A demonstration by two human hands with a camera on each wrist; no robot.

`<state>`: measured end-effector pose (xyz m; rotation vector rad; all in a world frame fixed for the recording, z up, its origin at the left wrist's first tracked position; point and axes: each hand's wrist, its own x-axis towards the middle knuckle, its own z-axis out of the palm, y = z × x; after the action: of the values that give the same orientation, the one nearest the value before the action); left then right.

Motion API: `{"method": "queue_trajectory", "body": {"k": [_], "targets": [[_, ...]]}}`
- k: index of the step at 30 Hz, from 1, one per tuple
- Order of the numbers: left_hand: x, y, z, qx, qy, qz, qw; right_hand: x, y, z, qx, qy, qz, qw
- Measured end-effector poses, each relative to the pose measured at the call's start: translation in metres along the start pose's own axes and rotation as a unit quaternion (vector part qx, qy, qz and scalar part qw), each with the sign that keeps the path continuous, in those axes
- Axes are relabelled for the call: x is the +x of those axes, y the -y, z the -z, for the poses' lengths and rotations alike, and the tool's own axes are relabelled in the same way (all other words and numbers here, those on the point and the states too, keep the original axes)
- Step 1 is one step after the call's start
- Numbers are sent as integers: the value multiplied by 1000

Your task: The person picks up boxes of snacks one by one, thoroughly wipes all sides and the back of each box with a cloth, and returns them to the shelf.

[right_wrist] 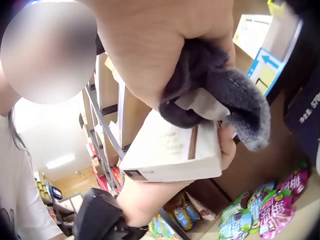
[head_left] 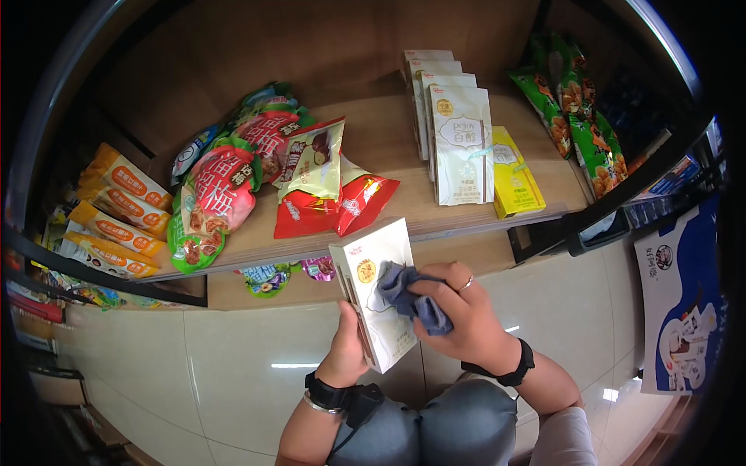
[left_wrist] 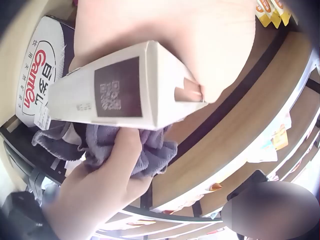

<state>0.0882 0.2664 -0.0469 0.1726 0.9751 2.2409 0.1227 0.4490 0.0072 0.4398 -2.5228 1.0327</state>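
A white box [head_left: 378, 291] is gripped by its lower left side in the left hand [head_left: 343, 354], tilted in front of the shelf edge. The right hand [head_left: 466, 314], with a ring on one finger, pinches a bunched grey-blue cloth [head_left: 406, 293] that touches the box's front face. In the left wrist view the box [left_wrist: 117, 92] shows a dark panel with a code, and the cloth [left_wrist: 120, 150] lies against its far side. The right wrist view shows the cloth [right_wrist: 220, 95] bunched under the right hand [right_wrist: 160, 45], over the box [right_wrist: 172, 150].
On the shelf [head_left: 373, 147] stand a row of white boxes [head_left: 460, 147], a yellow box [head_left: 516, 175], red and cream packets [head_left: 315, 179], pink and green bags [head_left: 217, 194], orange packets [head_left: 124, 194] and green snack bags [head_left: 594, 151]. More bags [head_left: 266, 279] lie on the lower shelf. Tiled floor [head_left: 256, 388] lies below.
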Motion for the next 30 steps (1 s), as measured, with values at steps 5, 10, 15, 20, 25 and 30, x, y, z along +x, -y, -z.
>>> {"method": "queue_trajectory", "body": {"k": [5,10,15,20,25,30], "targets": [[4,11,17,93,-10,56,994,-9,6,0,48,6,59,997],[8,15,11,123,82,36,988,13,13,19,-20,-65,65,996],[16,5,7,116,67,18,991,16,6,30,-68,-85,62,992],[17,3,2,83,-15,8,996,-11,4,24,-24,35,75,996],[16,-1,2,62,-35,54,996,-35,7,36,39,111,66,991],[17,3,-3,58,33,91,994,-13,11,46,-95,-29,27,995]]}}
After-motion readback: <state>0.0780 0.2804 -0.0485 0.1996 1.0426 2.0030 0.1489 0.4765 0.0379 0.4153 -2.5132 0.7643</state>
